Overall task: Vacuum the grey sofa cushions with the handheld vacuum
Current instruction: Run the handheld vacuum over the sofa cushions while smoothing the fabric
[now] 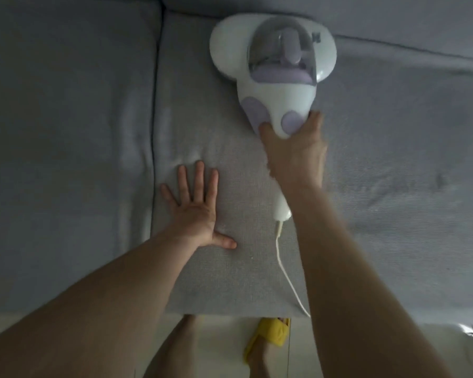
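The grey sofa (393, 165) fills most of your view, its seat running left to right with a seam (156, 105) dividing the left cushion (66, 118) from the one you are working on. The back cushion (393, 20) meets the seat along the top edge.

Your vacuum (273, 66) sits flat on the seat near the back cushion, its wide white head pointing away from you, with a clear dust cup and lilac parts on top. Its handle runs back toward you, straight under your right hand (295, 154).

That right hand grips the handle just behind the body: the fingers (314, 118) curl round the right side and the thumb presses the left side beside a lilac pad. The handle's white tail shows below your wrist.

Your left hand (194, 211) lies palm down on the same cushion, left of the handle and apart from it, just right of the seam. Its fingers (200, 181) are straight and spread, the thumb pointing toward the cord, holding nothing.

The white cord (284, 271) leaves the handle's tail and trails over the seat's front edge, then passes behind your right forearm.

Below the edge, on the pale floor (224, 345), a yellow slipper (268, 334) shows on your foot.
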